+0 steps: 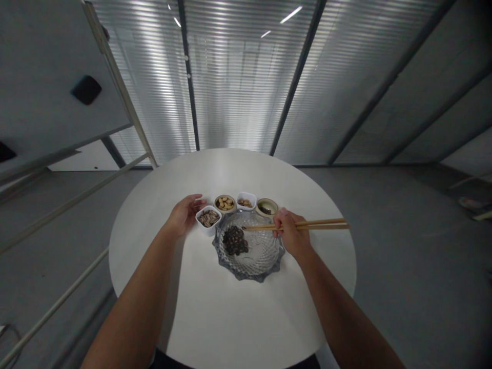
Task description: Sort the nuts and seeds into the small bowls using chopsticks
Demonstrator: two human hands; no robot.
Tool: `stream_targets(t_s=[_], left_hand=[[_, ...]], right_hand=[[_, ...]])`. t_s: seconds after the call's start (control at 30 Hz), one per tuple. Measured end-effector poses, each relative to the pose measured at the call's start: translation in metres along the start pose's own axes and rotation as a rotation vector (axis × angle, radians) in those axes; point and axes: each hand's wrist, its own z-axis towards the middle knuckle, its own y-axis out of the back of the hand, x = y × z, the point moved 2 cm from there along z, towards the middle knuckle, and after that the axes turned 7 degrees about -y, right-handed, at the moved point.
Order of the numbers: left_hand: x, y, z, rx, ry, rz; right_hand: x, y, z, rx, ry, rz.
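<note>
My right hand [291, 231] grips a pair of wooden chopsticks [261, 227], their tips over a clear glass plate [266, 251] with a scalloped edge. A small dark piece seems to be at the tips. Dark seeds [234, 241] lie heaped on the plate's left side. My left hand [187, 212] is open, fingers slightly spread, beside a white square bowl [208, 231] of striped sunflower seeds [208, 219]; whether it touches the bowl I cannot tell. Behind the plate stand a round bowl of tan nuts [225, 203], a white bowl of brown nuts [245, 203], and a beige bowl [272, 204] holding a few dark seeds.
Everything stands on a round white table [215, 307]. Blinds [238, 92] cover the glass wall behind it. On the left is a whiteboard [46, 61] on a metal frame, with a black object [86, 90] on it. Grey floor [400, 246] surrounds the table.
</note>
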Motion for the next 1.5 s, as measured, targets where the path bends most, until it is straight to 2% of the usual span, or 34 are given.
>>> stream_targets(t_s=[0.2,0.83,1.5], left_hand=[[0.000,0.001,0.002,0.013,-0.019,0.017],[0.001,0.001,0.001,0.011,-0.009,0.017],[0.000,0.001,0.003,0.028,-0.018,0.026]], right_hand=[[0.001,0.000,0.000,-0.005,0.011,-0.002],[0.006,-0.006,-0.004,0.173,0.002,-0.031],[-0.001,-0.010,-0.003,0.182,-0.027,0.044]])
